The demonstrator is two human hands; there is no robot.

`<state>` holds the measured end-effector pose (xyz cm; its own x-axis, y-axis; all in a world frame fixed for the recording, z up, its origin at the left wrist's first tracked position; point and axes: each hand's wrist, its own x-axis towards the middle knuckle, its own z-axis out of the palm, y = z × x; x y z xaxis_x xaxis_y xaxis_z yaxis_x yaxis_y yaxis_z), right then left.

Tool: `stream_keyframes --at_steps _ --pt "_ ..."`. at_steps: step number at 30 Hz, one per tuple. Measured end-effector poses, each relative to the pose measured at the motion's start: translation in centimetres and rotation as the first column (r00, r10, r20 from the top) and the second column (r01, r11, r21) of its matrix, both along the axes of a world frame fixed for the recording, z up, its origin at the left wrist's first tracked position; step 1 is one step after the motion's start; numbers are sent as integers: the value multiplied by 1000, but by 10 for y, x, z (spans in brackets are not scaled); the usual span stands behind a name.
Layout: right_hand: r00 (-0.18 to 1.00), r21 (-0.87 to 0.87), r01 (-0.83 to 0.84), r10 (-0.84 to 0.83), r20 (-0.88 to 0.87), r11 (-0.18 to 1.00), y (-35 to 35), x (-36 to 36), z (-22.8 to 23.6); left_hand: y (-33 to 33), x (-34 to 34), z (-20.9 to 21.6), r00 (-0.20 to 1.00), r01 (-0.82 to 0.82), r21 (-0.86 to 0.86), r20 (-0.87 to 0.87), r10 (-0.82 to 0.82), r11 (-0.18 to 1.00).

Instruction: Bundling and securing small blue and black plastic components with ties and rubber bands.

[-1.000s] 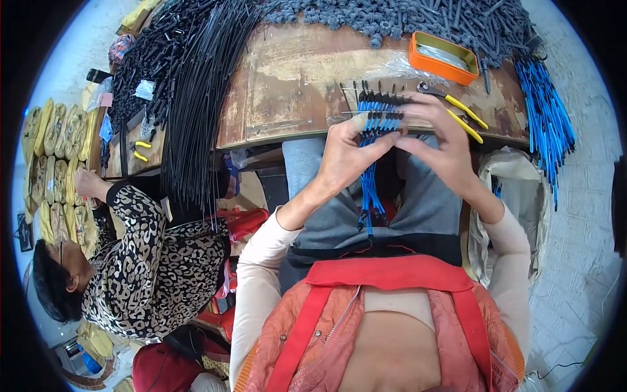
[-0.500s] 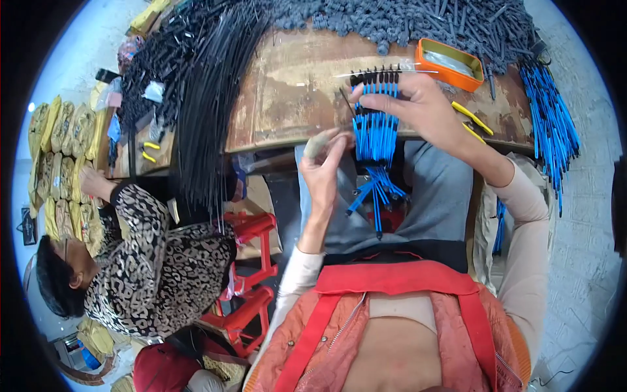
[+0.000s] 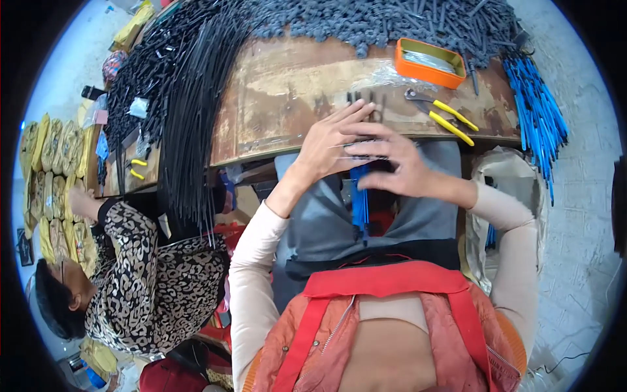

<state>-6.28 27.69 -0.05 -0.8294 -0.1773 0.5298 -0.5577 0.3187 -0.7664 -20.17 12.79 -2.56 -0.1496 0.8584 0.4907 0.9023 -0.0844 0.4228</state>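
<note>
Over my lap, at the table's edge, both my hands close around a bundle of thin blue rods (image 3: 360, 209) with dark ends. My left hand (image 3: 323, 145) lies along the bundle's left side, its fingers reaching across the upper part. From the right, my right hand (image 3: 395, 166) curves its fingers and thumb round the rods, overlapping the left fingertips. Thin whitish strands cross between the hands; how they run is hidden. Blurred dark tips stick out above my fingers. Most of the bundle's middle is covered by the hands.
Yellow-handled pliers (image 3: 444, 116) and an orange box (image 3: 431, 63) lie right on the wooden table (image 3: 274, 98). Grey parts (image 3: 392, 23) pile along the back. Black rods (image 3: 196, 117) hang off the left; more blue rods (image 3: 535, 111) hang right. A person (image 3: 150, 261) sits left.
The rods were fanned out with a thin wire through their dark tops; now they are gathered into a narrow bundle. My hands have come together around it, and the pliers are uncovered.
</note>
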Motion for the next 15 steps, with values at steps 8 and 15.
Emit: stream_keyframes --at_steps 8,15 --pt "830 377 501 -556 45 779 132 -31 46 -8 8 13 996 -86 -32 -25 86 996" --pt "771 874 273 -635 51 402 205 -88 38 -4 7 7 997 -81 -38 -21 80 996"
